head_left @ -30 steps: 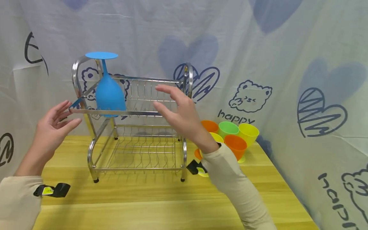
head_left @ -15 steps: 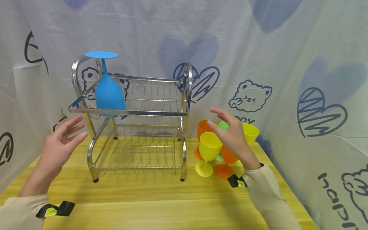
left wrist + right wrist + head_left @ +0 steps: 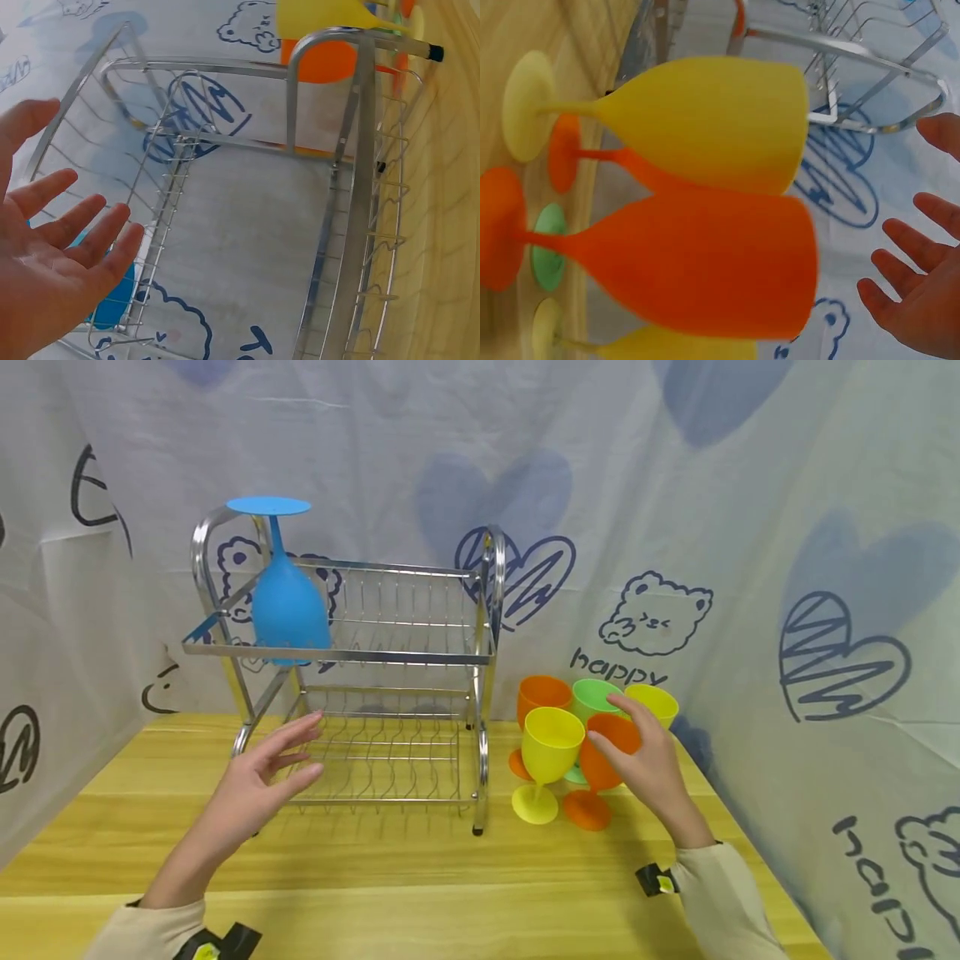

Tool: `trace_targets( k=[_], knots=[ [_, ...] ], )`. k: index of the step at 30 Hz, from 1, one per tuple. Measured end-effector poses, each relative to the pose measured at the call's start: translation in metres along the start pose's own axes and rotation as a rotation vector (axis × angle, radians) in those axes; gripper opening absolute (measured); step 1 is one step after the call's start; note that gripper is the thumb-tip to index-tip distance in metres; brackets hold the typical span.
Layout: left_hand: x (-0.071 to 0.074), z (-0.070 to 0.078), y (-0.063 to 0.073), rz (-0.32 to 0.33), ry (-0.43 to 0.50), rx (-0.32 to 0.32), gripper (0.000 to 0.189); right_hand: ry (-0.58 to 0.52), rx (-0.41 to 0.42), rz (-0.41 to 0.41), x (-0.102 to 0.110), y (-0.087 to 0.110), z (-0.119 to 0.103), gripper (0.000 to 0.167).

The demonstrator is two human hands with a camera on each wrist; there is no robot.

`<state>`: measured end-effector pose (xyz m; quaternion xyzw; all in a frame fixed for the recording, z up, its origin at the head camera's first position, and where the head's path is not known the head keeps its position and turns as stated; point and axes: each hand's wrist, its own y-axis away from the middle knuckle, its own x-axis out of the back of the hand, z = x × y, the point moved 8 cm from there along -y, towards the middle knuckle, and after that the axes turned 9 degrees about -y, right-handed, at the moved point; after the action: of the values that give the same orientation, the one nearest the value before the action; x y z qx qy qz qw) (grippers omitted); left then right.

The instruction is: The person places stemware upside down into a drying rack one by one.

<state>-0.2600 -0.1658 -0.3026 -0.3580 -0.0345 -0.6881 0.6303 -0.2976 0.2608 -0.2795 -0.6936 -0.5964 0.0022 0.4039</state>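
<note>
A blue goblet (image 3: 288, 610) stands upside down at the left end of the rack's upper tier, its round foot on top. My left hand (image 3: 258, 789) is in front of the metal dish rack (image 3: 375, 656), fingers spread and holding nothing. At the right, my right hand (image 3: 648, 760) hovers with parted fingers beside the front orange goblet (image 3: 609, 752), overlapping its edge in the head view. In the right wrist view that orange goblet (image 3: 705, 262) and the front yellow goblet (image 3: 712, 124) lie just off my fingertips (image 3: 889, 225).
Right of the rack, a yellow goblet (image 3: 551, 747), a back orange goblet (image 3: 542, 697), a green goblet (image 3: 592, 693) and a back yellow goblet (image 3: 652, 702) stand upright, close together on the wooden table (image 3: 420, 893). A printed curtain (image 3: 637, 485) hangs behind and at both sides.
My right hand has moved from the rack's upper tier rightward and down to the goblets. My left hand has left the rack's upper left corner, moving down and right.
</note>
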Motion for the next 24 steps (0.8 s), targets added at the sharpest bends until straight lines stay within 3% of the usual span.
trace_targets(
  k=[3,9,17,24],
  knots=[
    [-0.007,0.006,-0.002,-0.008,-0.044,-0.037,0.060,0.014,-0.020,0.017,0.004,0.007,0.013,0.060],
    [-0.014,0.012,-0.003,-0.002,-0.017,-0.080,0.059,0.019,-0.137,0.057,0.002,0.021,0.046,0.086],
    [-0.023,0.012,-0.005,-0.013,0.017,-0.085,0.060,-0.013,-0.139,0.119,-0.001,0.024,0.059,0.094],
    [-0.029,0.007,-0.004,-0.018,0.021,-0.088,0.059,-0.210,-0.319,0.073,-0.009,0.030,0.085,0.102]
  ],
)
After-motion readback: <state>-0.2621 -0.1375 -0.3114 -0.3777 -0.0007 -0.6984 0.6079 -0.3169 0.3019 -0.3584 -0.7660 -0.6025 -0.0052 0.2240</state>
